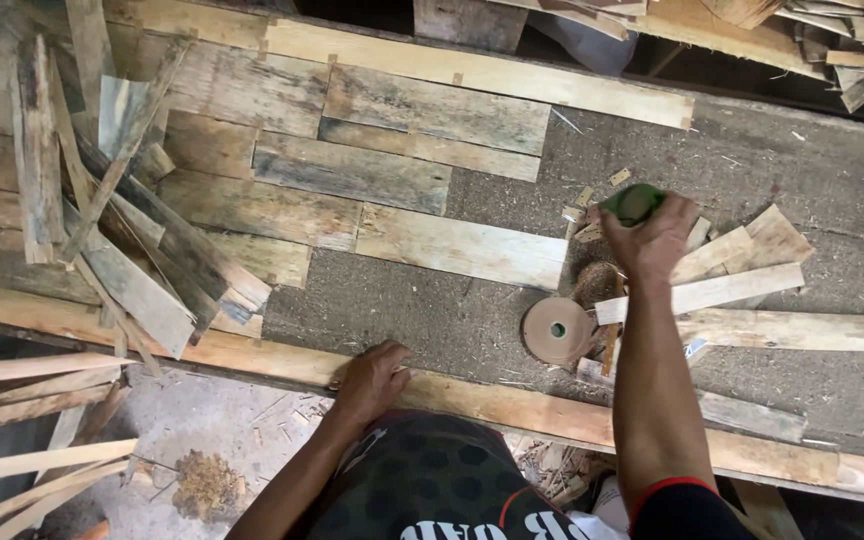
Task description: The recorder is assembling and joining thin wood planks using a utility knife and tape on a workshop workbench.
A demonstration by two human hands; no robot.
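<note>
1. Head view: the right hand (pixel 658 238) grips a green object (pixel 632 203) near the table's (pixel 512 320) far right part, above short wood pieces (pixel 742 270).
2. The left hand (pixel 372 378) rests flat, fingers spread, holding nothing, on the near edge rail (pixel 512 405).
3. A tape roll (pixel 557 330) lies just beside the right forearm.
4. Judged: bracing with the left hand keeps the reach steady; grip the green object firmly.

right hand (pixel 658 238) grips green object (pixel 632 203); left hand (pixel 372 378) rests on bench-edge plank (pixel 512 405)
</note>
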